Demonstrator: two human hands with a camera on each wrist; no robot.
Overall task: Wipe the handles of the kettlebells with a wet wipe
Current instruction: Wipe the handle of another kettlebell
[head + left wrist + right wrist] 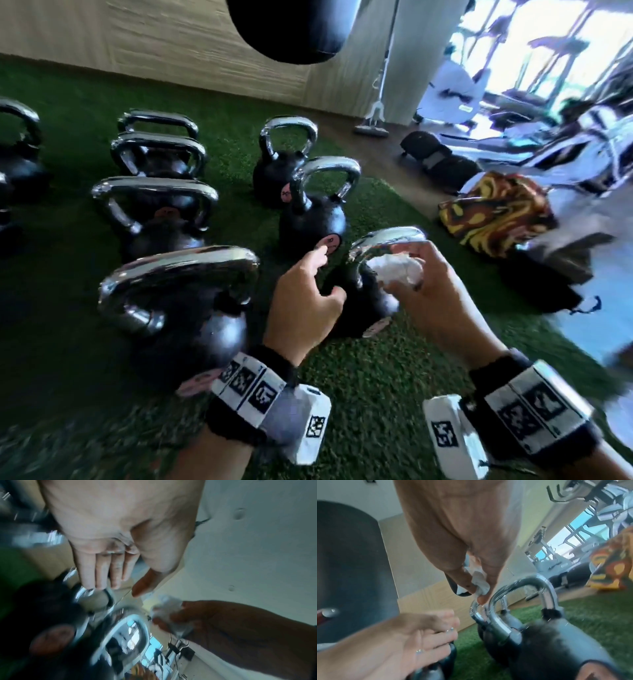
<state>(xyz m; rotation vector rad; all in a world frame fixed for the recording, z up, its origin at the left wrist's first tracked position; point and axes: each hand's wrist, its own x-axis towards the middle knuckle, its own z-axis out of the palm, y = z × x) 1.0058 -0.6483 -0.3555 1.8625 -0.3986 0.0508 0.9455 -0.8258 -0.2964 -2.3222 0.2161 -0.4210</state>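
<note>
A: The person's right hand (442, 291) holds a crumpled wet wipe (399, 270) in a narrow grip, pinched between thumb and fingers, at the chrome handle (387, 240) of the nearest kettlebell (359, 301); whether the wipe touches the metal cannot be told through the blur

B: And the left hand (305, 301)?

A: Its grip is loose and holds nothing; the forefinger points toward twelve o'clock, just beside the kettlebell's body

B: Where does that kettlebell sit?

A: On the green turf (376, 370), at about one o'clock from the left hand; more kettlebells stand from nine to twelve o'clock

B: What might go wrong?

A: The wad is small, so it may miss the handle's underside; the pinch looks light, so the wipe could slip out during a hard rub; an unsteadied bell could tip
</note>
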